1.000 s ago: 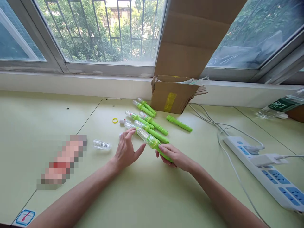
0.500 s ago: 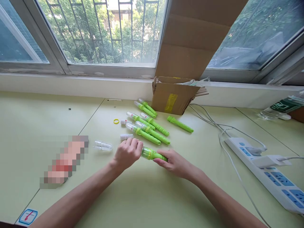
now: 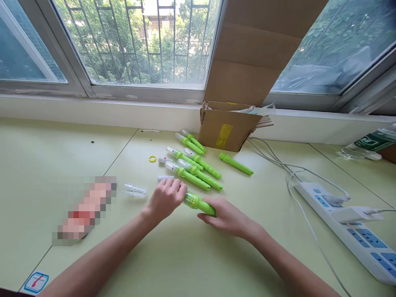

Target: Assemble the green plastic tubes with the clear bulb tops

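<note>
A green pen-shaped tube with a clear cap (image 3: pixel 201 204) is held between my two hands, just above the table. My left hand (image 3: pixel 168 194) is closed round its clear capped end, hiding the tip. My right hand (image 3: pixel 224 214), slightly blurred, wraps loosely about the green lower end, its thumb low on the near side. Several similar green tubes with clear caps (image 3: pixel 193 178) lie just beyond my hands. A white cylindrical part (image 3: pixel 165 178) is partly hidden behind my left hand. To its left rests a loose clear cap (image 3: pixel 135 190).
An uncapped green tube (image 3: pixel 236 163) and a yellow ring (image 3: pixel 152 158) lie farther back. A cardboard box (image 3: pixel 229 128) stands by the windowsill. On the right are a white power strip (image 3: pixel 343 222), cables (image 3: pixel 305 218) and a plastic bottle (image 3: pixel 368 142). A pixelated patch (image 3: pixel 86 210) covers something on the left.
My right hand has shifted slightly down along the green end, and its thumb has moved lower. The tube now tilts more steeply down to the right. My left hand keeps its hold.
</note>
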